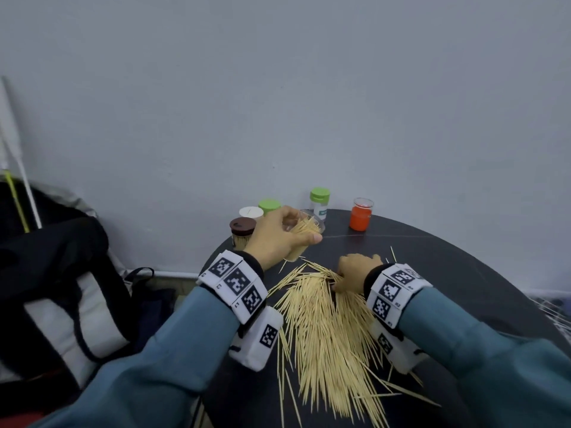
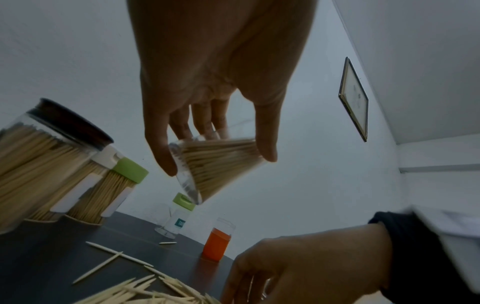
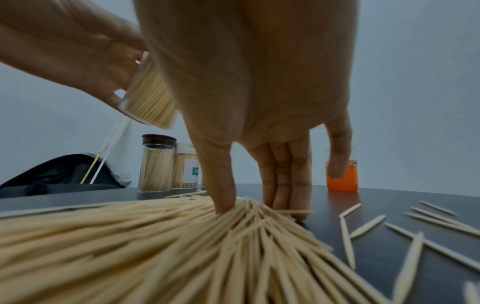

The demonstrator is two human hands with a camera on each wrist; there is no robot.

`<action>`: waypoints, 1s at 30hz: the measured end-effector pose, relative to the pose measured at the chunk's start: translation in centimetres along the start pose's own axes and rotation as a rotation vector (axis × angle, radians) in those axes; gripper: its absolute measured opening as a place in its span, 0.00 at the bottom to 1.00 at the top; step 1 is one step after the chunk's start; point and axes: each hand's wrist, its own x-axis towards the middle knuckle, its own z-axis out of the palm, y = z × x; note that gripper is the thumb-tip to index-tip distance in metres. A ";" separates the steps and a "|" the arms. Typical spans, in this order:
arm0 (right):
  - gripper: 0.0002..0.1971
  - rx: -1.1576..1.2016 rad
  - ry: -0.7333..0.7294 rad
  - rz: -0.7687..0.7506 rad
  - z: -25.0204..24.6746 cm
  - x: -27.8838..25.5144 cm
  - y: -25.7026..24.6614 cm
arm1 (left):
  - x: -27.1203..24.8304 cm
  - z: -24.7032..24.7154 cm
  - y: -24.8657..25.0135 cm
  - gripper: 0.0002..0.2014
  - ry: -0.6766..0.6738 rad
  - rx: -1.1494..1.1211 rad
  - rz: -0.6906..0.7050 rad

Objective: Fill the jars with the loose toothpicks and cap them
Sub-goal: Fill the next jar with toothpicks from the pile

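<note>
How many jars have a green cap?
2: one green-capped jar stands behind the left hand, the other at the table's far edge, left of the orange jar. None seems hidden.

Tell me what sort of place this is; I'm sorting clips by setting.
Probably an ordinary room in a home or office, not a workshop: a dark round table pushed against a plain pale wall, a framed picture hanging, and a black bag beside the table.

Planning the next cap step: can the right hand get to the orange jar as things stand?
Probably yes. The right hand, fingers in the loose toothpicks, has bare table between it and the orange jar; it must first let go of the toothpicks.
</note>
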 end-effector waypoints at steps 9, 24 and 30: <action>0.19 0.114 -0.020 0.082 -0.1 -0.2 -1.0 | -0.5 1.1 0.6 0.26 -0.024 -0.046 0.015; 0.22 0.237 -0.053 0.115 0.0 0.4 -1.3 | -0.7 1.9 1.0 0.25 -0.068 -0.059 0.028; 0.13 0.464 -0.090 0.171 0.6 0.6 0.2 | -0.6 2.0 1.0 0.24 -0.069 -0.067 0.027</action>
